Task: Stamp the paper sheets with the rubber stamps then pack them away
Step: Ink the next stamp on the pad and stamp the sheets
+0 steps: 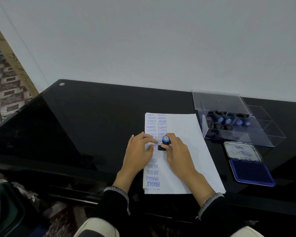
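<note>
Nearest: pale trouser knees at the bottom edge, then two black sleeves with white-stitched cuffs reaching over the glossy black glass bench (92, 127).

A small stack of white paper sheets (186, 151) lies on the bench in front of the person, long side running away from them. Top sheet carries blue stamped words down its left part: FRAGILE and AIR MAIL at the near end, rows of SAMPLE and AMENDED at the far end.

Left hand (140, 151) lies flat on the left edge of the top sheet, fingers straight and loosely spread, tips pointing toward the stamp.

Right hand (178, 154) grips a black rubber stamp with a blue round cap (166, 141). Fingers and thumb curled round the handle. The stamp stands about upright, slightly tilted, its black base down on the sheet just beside the left fingertips, in the middle of the stamped column.

To the right, apart from the sheets: an open blue ink pad (250, 172), its lid (242, 152) hinged back flat with a white label showing.

Farther right and back: a clear plastic compartment box (270, 132) with its transparent lid (219, 101) raised. Several more black stamps with blue caps (227, 121) lie in its left part.

Beyond the bench, a plain white wall (161, 40).
</note>
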Demonstrator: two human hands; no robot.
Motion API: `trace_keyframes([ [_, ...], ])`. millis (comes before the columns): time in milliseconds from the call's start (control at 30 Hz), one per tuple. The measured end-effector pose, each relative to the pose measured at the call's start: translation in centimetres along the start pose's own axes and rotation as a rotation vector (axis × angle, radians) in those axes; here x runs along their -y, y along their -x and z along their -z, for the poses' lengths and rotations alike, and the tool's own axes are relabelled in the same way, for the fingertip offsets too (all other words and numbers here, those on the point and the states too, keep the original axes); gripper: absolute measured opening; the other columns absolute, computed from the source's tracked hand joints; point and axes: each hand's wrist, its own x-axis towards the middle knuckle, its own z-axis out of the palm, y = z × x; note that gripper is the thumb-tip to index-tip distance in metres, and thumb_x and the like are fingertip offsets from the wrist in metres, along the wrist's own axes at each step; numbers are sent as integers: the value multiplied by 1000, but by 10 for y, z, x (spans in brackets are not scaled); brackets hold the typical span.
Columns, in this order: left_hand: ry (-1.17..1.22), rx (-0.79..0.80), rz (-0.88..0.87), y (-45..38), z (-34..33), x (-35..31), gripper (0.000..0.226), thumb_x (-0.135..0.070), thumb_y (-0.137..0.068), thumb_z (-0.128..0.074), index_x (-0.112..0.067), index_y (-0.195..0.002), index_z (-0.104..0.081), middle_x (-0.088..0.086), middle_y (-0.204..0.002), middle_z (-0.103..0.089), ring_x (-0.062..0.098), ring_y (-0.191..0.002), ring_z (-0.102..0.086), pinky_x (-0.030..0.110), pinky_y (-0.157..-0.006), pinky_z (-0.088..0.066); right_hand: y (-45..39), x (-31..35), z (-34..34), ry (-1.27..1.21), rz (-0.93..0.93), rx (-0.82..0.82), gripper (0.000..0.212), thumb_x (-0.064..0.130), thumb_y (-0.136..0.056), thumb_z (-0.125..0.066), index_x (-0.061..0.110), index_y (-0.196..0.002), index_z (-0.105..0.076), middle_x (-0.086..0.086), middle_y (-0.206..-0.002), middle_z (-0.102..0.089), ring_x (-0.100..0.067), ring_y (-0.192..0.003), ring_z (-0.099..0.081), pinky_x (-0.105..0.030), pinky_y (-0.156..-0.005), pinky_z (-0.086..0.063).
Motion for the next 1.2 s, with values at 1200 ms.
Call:
trace_keyframes([
  [1200,-99,-79,164,2,-3,-3,39,-29,-98,-49,-19,-135,-52,-5,-143,-46,12,-144,-22,43,-118,7,-3,11,1,75,-8,5,25,6,-87,-60,10,-109,-47,-6,-95,-58,-15,-74,-47,-9,-58,-32],
])
